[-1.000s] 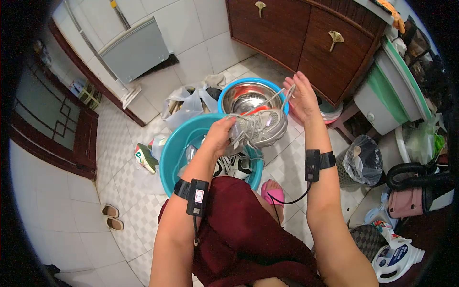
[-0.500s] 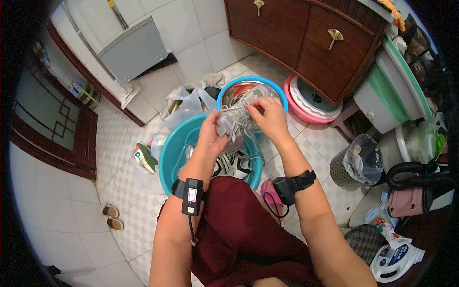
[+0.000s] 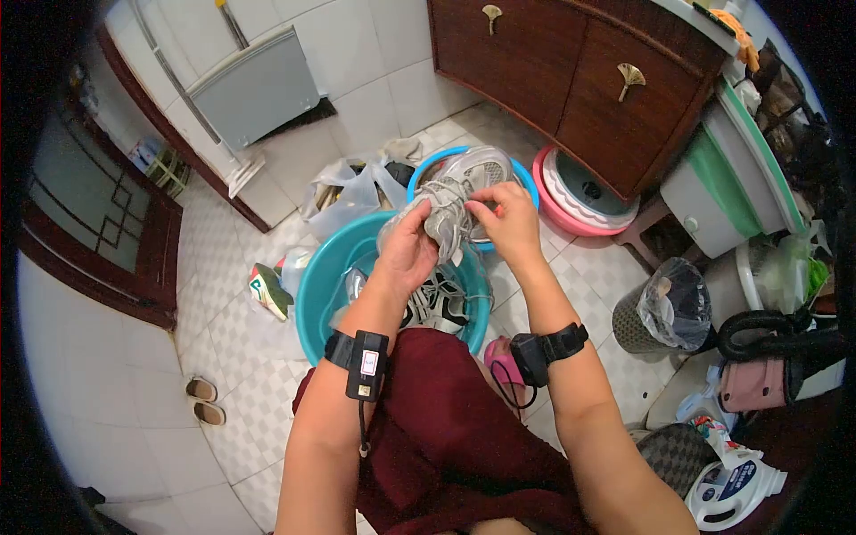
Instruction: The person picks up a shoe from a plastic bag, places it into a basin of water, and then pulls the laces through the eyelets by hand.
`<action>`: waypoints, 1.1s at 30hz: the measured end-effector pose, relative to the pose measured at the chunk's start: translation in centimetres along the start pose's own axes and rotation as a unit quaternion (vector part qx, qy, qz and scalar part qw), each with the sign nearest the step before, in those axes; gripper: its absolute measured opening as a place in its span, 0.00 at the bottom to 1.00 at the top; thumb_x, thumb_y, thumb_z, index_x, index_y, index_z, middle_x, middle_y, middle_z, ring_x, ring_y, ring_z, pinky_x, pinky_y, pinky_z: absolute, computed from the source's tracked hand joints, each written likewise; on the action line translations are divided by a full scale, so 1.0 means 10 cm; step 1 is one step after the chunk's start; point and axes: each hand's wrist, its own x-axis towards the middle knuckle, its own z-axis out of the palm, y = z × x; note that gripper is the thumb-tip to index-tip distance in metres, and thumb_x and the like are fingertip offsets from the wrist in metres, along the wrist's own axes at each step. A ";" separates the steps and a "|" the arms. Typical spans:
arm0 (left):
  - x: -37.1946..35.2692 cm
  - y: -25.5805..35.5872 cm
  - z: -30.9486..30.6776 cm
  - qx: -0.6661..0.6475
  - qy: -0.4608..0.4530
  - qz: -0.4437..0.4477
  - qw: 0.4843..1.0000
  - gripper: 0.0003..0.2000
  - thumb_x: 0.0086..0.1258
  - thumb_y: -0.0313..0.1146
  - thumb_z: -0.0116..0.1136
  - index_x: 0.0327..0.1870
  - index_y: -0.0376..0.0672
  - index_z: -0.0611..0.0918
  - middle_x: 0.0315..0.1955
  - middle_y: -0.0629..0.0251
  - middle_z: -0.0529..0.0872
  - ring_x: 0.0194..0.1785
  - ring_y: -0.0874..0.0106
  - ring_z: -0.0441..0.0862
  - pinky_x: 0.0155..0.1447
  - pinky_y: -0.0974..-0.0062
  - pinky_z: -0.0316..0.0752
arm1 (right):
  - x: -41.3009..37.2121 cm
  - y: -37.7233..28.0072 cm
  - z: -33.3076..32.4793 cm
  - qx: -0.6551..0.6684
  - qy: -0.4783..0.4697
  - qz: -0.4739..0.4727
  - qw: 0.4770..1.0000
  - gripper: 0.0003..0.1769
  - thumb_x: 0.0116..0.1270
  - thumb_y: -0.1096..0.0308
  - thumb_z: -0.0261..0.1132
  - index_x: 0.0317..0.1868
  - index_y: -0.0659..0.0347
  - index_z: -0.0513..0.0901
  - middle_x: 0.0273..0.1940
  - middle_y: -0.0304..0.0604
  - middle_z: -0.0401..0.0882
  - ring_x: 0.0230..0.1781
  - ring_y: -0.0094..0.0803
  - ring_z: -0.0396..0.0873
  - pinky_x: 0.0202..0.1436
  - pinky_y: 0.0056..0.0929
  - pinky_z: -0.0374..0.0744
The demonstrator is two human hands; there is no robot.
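Note:
A grey sneaker [image 3: 448,198] with loosened laces is held up over the gap between two basins. My left hand [image 3: 410,248] grips it from the left side, thumb along the upper. At its right side, my right hand [image 3: 512,223] pinches with thumb and forefinger at the sneaker's shoelace; the fingertips partly cover what they hold. Below sits a teal basin [image 3: 314,308] with black-and-white shoes [image 3: 440,303] in it. Behind the sneaker stands a blue-rimmed basin [image 3: 532,183], partly hidden by it.
A plastic bag of things [image 3: 343,192] lies behind the teal basin. Pink and white basins [image 3: 580,218] sit under the brown cabinet [image 3: 571,80]. A lined trash bin [image 3: 646,312] stands right, and a detergent bottle [image 3: 736,490] lower right. Slippers [image 3: 205,401] lie left.
The sneaker has been turned and tilted between my hands, showing more of its upper and far end. My left hand has shifted slightly right with it; my right hand stays at the laces.

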 end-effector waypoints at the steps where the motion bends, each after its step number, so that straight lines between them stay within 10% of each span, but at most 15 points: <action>1: -0.01 0.00 0.00 0.007 0.000 0.002 1.000 0.17 0.74 0.39 0.43 0.57 0.39 0.73 0.51 0.60 0.81 0.53 0.65 0.79 0.58 0.62 0.73 | -0.02 -0.01 0.01 -0.010 0.010 -0.002 1.000 0.09 0.49 0.64 0.72 0.29 0.56 0.84 0.32 0.40 0.77 0.38 0.40 0.74 0.44 0.36 0.70; 8: -0.04 -0.02 0.08 0.029 -0.016 0.014 0.999 0.18 0.75 0.40 0.43 0.59 0.40 0.71 0.54 0.62 0.79 0.55 0.67 0.77 0.60 0.64 0.71 | -0.01 -0.07 0.04 -0.102 0.071 -0.086 0.988 0.06 0.54 0.68 0.68 0.29 0.61 0.83 0.33 0.39 0.78 0.35 0.32 0.75 0.37 0.27 0.73; 15: -0.04 0.00 0.11 0.081 0.011 0.035 0.996 0.17 0.74 0.39 0.44 0.57 0.39 0.73 0.52 0.61 0.80 0.54 0.68 0.78 0.60 0.66 0.71 | -0.01 -0.07 -0.01 0.324 -0.064 0.207 0.921 0.10 0.66 0.65 0.59 0.34 0.64 0.79 0.26 0.33 0.75 0.28 0.22 0.74 0.32 0.23 0.74; 18: -0.02 0.00 0.07 0.067 0.016 0.026 0.997 0.16 0.74 0.38 0.45 0.56 0.39 0.74 0.50 0.62 0.80 0.52 0.69 0.78 0.58 0.69 0.72 | 0.01 -0.12 -0.26 0.342 -0.301 0.345 0.820 0.10 0.68 0.61 0.57 0.36 0.59 0.77 0.30 0.33 0.76 0.29 0.19 0.72 0.31 0.17 0.71; 21: 0.03 0.02 -0.02 0.043 0.025 0.032 0.998 0.16 0.73 0.38 0.46 0.55 0.38 0.74 0.49 0.61 0.81 0.52 0.68 0.79 0.57 0.68 0.73 | -0.02 -0.04 -0.47 0.151 -0.435 0.280 0.842 0.12 0.69 0.58 0.57 0.37 0.59 0.76 0.30 0.34 0.76 0.29 0.20 0.72 0.33 0.18 0.72; 24: 0.07 0.07 -0.08 0.050 0.048 0.046 0.997 0.16 0.73 0.39 0.45 0.54 0.37 0.74 0.50 0.60 0.81 0.52 0.66 0.79 0.57 0.67 0.73 | -0.18 0.21 -0.63 0.307 -0.313 0.116 0.891 0.14 0.69 0.56 0.58 0.35 0.60 0.76 0.27 0.34 0.75 0.25 0.19 0.71 0.30 0.18 0.71; 28: 0.08 0.12 -0.13 0.068 0.070 0.064 0.993 0.18 0.74 0.40 0.43 0.55 0.36 0.74 0.51 0.57 0.80 0.53 0.64 0.78 0.60 0.64 0.72 | -0.24 0.37 -1.01 0.383 -0.283 0.248 0.844 0.13 0.68 0.58 0.60 0.31 0.58 0.78 0.29 0.35 0.78 0.23 0.20 0.72 0.27 0.18 0.70; 33: 0.09 0.10 -0.11 0.079 0.074 0.054 0.993 0.18 0.73 0.40 0.44 0.54 0.36 0.74 0.50 0.58 0.81 0.53 0.64 0.79 0.59 0.65 0.72 | -0.18 0.43 -1.05 -0.102 -0.095 0.183 0.973 0.13 0.59 0.57 0.66 0.32 0.60 0.83 0.26 0.39 0.80 0.25 0.30 0.76 0.30 0.29 0.72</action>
